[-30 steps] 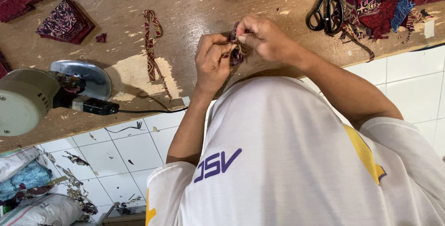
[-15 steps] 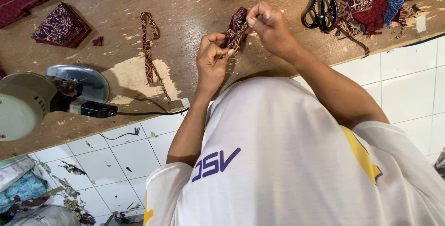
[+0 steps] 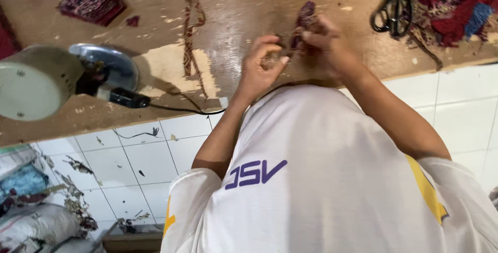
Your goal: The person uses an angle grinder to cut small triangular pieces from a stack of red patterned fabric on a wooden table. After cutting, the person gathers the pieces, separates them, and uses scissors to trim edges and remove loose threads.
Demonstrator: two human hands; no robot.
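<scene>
Worn wooden tabletop (image 3: pixel 249 14) carries both hands, whose fingers pinch one dark red patterned fabric scrap (image 3: pixel 302 22) between them: left hand (image 3: pixel 262 66) low, right hand (image 3: pixel 324 43) above. Black scissors (image 3: pixel 393 9) lie well right of the fingers, a thin fabric strip (image 3: pixel 191 40) to their left.

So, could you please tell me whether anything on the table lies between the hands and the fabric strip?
Nothing visible does: both hands, left and right, already grip the patterned fabric strip above the wooden table.

A small, crumpled dark red patterned fabric piece (image 3: pixel 303 25) sits pinched between both hands above the worn wooden table.
</scene>
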